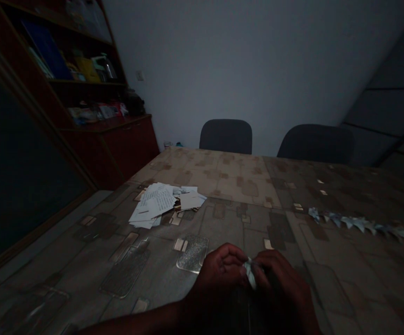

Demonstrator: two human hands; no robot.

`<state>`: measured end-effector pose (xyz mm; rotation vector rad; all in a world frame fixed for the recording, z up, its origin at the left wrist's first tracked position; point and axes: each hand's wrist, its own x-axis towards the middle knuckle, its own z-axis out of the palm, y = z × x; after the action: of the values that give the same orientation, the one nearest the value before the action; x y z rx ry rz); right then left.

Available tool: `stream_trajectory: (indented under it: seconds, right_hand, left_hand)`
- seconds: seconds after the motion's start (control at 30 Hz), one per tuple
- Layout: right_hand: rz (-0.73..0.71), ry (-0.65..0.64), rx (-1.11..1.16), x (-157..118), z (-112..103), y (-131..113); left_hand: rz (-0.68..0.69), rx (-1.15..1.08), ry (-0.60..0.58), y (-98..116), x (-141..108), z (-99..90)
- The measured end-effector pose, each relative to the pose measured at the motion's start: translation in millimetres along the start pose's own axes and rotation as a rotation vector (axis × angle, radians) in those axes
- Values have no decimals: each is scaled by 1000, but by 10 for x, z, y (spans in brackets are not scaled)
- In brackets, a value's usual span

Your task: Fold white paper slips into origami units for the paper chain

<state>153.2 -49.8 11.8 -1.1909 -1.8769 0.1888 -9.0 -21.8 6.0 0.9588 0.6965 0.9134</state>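
Holding a small folded paper [250, 274], pale in colour, between left hand [223, 267] and right hand [286, 272], both close together and pinching it, at the near side of the patterned tablecloth [226, 228]; cannot tell, in such dim light, the exact grip underneath; can see farther off, to the left, a loose pile of paper sheets [155, 204], lying one over another, some with printed lines; can see on the right, well apart from this pile, a row of folded pieces [362, 224], pointed in shape; can notice also, beyond the far edge, a middle chair [225, 136] and a right chair [317, 142], both dark, and at left a reddish cabinet [132, 144] with filled shelves [90, 83].
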Motion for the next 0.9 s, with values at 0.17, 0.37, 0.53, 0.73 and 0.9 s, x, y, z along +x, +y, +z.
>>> stream_trajectory:
  seconds: [0.17, 0.37, 0.53, 0.73, 0.9]
  right_hand:
    - [26, -40, 4, -7, 22, 9]
    - [143, 47, -55, -43, 25, 6]
    - [-81, 21, -241, -77, 20, 19]
    - [-59, -43, -335, -93, 75, -4]
    - [-26, -68, -261, -97, 85, 7]
  left_hand:
    - [-12, 41, 30, -33, 16, -16]
    - [9, 71, 88, -36, 24, -26]
    - [44, 111, 143, 54, 4, 17]
    - [54, 102, 144, 68, -21, 43]
    - [59, 86, 154, 29, -5, 30]
